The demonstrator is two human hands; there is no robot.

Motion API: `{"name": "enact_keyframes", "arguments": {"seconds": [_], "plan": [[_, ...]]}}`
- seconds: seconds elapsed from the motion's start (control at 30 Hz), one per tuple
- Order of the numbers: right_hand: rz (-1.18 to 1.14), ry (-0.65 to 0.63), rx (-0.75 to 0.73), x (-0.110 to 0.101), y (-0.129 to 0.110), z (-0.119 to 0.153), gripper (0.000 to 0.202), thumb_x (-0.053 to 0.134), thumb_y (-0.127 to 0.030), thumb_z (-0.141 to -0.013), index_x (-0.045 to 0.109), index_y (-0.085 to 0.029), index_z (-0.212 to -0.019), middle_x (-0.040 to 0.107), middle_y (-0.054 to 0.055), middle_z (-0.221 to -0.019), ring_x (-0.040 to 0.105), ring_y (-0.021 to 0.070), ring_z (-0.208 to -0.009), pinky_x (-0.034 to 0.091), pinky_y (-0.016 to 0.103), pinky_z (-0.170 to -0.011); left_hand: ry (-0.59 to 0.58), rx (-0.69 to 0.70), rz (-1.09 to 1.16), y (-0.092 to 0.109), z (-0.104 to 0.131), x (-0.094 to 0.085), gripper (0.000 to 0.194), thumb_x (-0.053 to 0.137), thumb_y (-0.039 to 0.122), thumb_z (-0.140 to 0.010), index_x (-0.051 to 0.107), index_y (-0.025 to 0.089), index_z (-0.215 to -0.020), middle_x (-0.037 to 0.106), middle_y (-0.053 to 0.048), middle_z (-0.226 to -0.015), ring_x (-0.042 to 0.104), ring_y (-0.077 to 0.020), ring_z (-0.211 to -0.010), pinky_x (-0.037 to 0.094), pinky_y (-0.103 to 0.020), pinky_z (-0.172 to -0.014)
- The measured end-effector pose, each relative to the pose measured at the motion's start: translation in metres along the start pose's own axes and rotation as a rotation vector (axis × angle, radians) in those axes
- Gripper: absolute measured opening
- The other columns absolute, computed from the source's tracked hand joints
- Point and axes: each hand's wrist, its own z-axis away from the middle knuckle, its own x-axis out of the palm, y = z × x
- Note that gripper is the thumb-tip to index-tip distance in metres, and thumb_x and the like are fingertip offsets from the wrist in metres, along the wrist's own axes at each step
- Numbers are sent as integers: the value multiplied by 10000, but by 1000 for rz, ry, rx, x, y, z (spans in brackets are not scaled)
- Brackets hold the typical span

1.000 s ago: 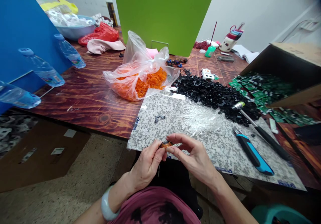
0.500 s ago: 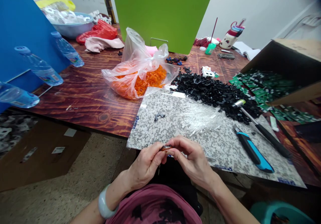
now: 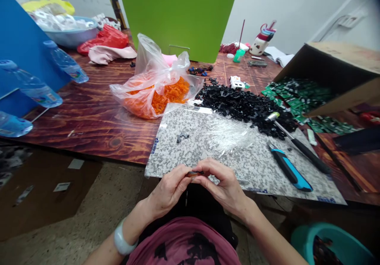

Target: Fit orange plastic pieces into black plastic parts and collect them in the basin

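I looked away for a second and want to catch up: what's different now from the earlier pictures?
The view has swung right, so the tabletop things sit further left in it. The small orange-and-black piece looks more edge-on between the left hand and right hand. Neither grip let go. The loose black part and blue-black tool stayed put on the speckled board.

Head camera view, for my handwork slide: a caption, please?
Left hand and right hand pinch a small orange and black part by the speckled board.
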Motion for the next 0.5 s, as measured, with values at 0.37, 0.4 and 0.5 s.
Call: {"name": "enact_keyframes", "arguments": {"seconds": [0.37, 0.4, 0.5], "plan": [[299, 60, 619, -78, 37, 154, 219, 521, -389, -866, 657, -219, -849, 703, 38, -767, 662, 205, -700, 530, 292, -619, 36, -152, 110, -10, -4, 1, 292, 359, 283, -958, 538, 206, -1176, 656, -45, -908, 619, -157, -755, 487, -253, -702], [393, 96, 682, -93, 50, 188, 227, 517, -400, -854, 665, -232, -816, 713, 45, -750, 672, 227, -678, 536, 315, -598, 36, -151, 123, -12, -5, 1, 292, 357, 288, -960, 549, 205, -1164, 655, -43, -895, 614, -155, -743, 485, -250, -689], [722, 258, 960, -140, 79, 284, 198, 576, -411, -753, 676, -279, -645, 727, 55, -684, 686, 285, -612, 537, 367, -542, 38, -146, 146, -15, -5, 2, 289, 361, 297, -962, 575, 200, -1130, 654, -41, -867, 607, -158, -741, 480, -256, -689]]}}
